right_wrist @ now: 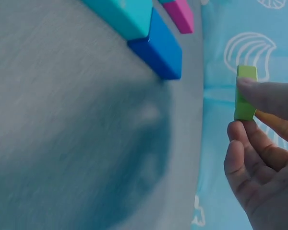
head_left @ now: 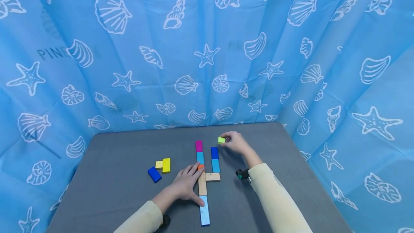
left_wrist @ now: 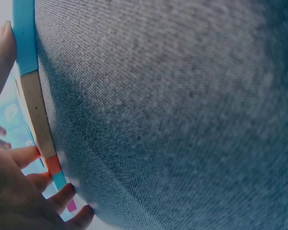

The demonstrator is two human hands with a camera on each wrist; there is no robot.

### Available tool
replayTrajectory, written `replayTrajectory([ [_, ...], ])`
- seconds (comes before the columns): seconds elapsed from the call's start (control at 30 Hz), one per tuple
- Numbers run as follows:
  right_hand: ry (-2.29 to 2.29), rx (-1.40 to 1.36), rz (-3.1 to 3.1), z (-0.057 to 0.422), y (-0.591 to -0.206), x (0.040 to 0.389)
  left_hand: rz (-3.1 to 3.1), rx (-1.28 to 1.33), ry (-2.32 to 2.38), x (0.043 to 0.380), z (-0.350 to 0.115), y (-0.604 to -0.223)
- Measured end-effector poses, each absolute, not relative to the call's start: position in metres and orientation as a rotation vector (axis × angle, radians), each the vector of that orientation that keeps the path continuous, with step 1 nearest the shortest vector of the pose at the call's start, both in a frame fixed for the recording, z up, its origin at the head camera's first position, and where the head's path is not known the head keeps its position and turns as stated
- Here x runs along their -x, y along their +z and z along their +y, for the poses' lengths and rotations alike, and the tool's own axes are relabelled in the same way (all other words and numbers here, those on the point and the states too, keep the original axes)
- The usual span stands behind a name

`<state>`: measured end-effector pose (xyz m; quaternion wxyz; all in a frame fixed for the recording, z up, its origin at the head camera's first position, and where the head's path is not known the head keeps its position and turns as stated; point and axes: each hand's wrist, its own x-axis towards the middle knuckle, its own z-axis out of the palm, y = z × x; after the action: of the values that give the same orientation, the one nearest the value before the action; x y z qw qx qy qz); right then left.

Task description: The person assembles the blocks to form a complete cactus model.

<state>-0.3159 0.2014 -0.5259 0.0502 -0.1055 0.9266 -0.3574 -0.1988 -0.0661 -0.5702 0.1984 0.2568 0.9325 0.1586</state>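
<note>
A straight row of blocks runs away from the person: a pale blue block (head_left: 205, 213), a plain wooden block (head_left: 202, 185), an orange block (head_left: 201, 167), a light blue block (head_left: 200, 158) and a magenta block (head_left: 199, 146). My left hand (head_left: 185, 184) lies spread along its left side, thumb at the pale blue block and fingertips near the orange one. Between thumb and fingers, my right hand (head_left: 237, 142) pinches a lime green block (right_wrist: 245, 103). It is just beyond a dark blue block (head_left: 214, 152), which sits end to end with another light blue block (head_left: 215, 165).
A second wooden block (head_left: 212, 177) lies crosswise, joining the row to the short side column. Left of the hands lie a yellow block (head_left: 166, 165), a pale yellow block (head_left: 159, 165) and a blue block (head_left: 154, 174). A shell-patterned curtain (head_left: 207, 92) borders the grey table (head_left: 123, 154).
</note>
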Motion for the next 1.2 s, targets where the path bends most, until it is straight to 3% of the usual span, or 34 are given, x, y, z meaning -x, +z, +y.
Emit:
replayTrajectory([
  [0.73, -1.124, 0.222, 2.73, 0.121, -0.533, 0.365, 2.599, -0.698, 0.45, 0.201, -0.067, -0.571],
  [1.2, -0.962, 0.197, 2.773, 0.102, -0.556, 0.37, 2.6, -0.705, 0.452, 0.201, -0.066, -0.573],
])
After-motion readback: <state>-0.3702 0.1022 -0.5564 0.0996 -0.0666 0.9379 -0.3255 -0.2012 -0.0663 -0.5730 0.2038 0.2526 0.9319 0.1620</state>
